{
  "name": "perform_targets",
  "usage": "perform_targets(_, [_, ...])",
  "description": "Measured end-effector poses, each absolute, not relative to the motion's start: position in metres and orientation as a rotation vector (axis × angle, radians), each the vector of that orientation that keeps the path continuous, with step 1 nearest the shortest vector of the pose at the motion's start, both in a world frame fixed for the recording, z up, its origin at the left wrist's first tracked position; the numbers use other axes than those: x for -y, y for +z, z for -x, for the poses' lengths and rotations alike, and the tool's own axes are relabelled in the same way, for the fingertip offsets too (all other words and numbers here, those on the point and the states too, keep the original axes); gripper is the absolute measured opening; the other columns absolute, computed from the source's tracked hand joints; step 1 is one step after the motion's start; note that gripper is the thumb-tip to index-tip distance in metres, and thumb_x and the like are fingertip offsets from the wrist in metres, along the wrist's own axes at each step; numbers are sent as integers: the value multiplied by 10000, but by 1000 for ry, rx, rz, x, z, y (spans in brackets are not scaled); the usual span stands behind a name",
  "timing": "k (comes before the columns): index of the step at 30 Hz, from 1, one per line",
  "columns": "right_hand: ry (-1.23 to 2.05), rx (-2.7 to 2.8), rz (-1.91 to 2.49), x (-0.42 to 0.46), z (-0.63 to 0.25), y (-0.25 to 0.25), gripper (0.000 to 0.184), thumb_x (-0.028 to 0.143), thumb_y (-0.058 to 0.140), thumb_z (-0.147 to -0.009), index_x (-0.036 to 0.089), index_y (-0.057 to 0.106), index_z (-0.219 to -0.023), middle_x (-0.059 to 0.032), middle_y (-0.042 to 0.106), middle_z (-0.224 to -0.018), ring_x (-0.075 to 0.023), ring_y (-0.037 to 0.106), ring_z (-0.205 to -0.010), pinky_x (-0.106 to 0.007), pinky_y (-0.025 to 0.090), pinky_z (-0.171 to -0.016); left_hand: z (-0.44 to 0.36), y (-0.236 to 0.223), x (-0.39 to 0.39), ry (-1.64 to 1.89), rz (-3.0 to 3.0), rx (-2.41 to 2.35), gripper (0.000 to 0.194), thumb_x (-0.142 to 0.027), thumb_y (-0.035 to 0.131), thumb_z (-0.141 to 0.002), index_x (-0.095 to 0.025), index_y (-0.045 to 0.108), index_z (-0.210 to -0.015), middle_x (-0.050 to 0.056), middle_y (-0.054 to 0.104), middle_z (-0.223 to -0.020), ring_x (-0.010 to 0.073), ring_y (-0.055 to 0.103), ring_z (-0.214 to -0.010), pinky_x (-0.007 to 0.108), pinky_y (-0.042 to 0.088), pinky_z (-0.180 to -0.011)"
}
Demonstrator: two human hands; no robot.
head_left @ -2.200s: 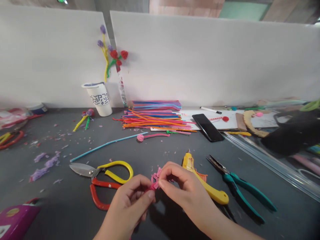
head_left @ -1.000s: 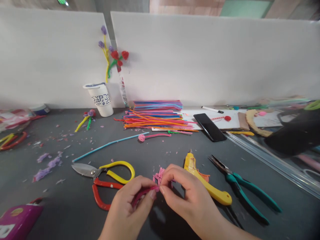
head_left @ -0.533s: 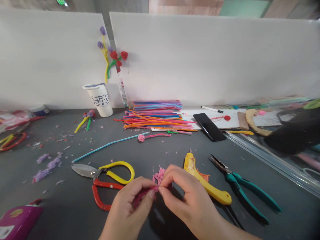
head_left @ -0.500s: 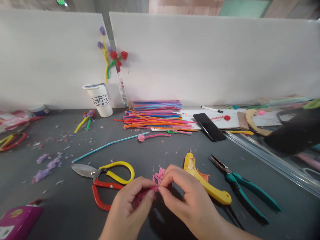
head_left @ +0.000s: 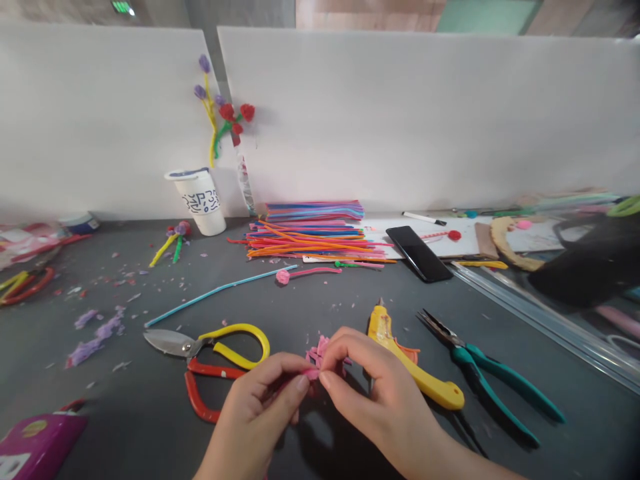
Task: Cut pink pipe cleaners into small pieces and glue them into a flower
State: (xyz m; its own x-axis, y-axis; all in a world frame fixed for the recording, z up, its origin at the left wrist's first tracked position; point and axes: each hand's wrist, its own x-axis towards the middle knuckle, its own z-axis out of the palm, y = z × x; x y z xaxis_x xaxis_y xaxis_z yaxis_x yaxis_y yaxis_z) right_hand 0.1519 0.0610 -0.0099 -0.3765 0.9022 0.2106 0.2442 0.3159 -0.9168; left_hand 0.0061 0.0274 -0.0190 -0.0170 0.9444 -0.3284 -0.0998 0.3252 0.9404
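Between thumb and forefinger, my left hand (head_left: pixel 265 407) pinches a pink pipe cleaner (head_left: pixel 311 375), most of it hidden by the fingers. My right hand (head_left: pixel 367 387) is closed in a pinch at the same piece's tip, touching it. Just behind the fingertips lies a small heap of cut pink pieces (head_left: pixel 318 348) on the dark table. Scissors (head_left: pixel 187 347) with one yellow and one red handle lie left of my left hand. A yellow glue gun (head_left: pixel 417 377) lies beyond my right hand, and teal-handled pliers (head_left: pixel 480 373) are further right.
Behind are a pile of coloured pipe cleaners (head_left: pixel 310 237), a phone (head_left: pixel 419 253) and a white cup (head_left: pixel 200 200). A blue pipe cleaner (head_left: pixel 215 291) and a pink-headed stem (head_left: pixel 283 276) lie mid-table. Purple fluff (head_left: pixel 90 347) and a purple tool (head_left: pixel 43 440) are at left.
Both hands stay nearly in place. My left fingers have shifted around the pink pipe cleaner, so less of its length shows in my palm than a second ago.
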Motion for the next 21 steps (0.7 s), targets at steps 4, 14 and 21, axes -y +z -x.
perform_targets(4, [1095,1816,1023,-62,-153,-10,145,98,479,-749,192,478,-639,20,513,-676,-112,494,-652,-236,394,-598,-5,-20,-29,1024,-801,-1227,129,-271,658,-691,-176,678,-777,-33,521,-522,59,399,-462,161,278,-421])
perform_targets(14, [1021,1832,998,-63,-153,-13,137,69,477,-750,193,530,-726,7,547,-738,-119,527,-694,-247,425,-638,2,-23,-36,920,-390,-874,57,-139,604,-708,-106,634,-672,18,554,-615,47,406,-494,165,277,-469])
perform_targets(21, [962,1910,933,-62,-154,-15,127,86,482,-774,198,542,-769,3,547,-763,-116,528,-700,-247,432,-640,0,-21,-36,919,-459,-977,48,-160,633,-684,-115,640,-668,7,548,-596,46,396,-487,160,273,-462])
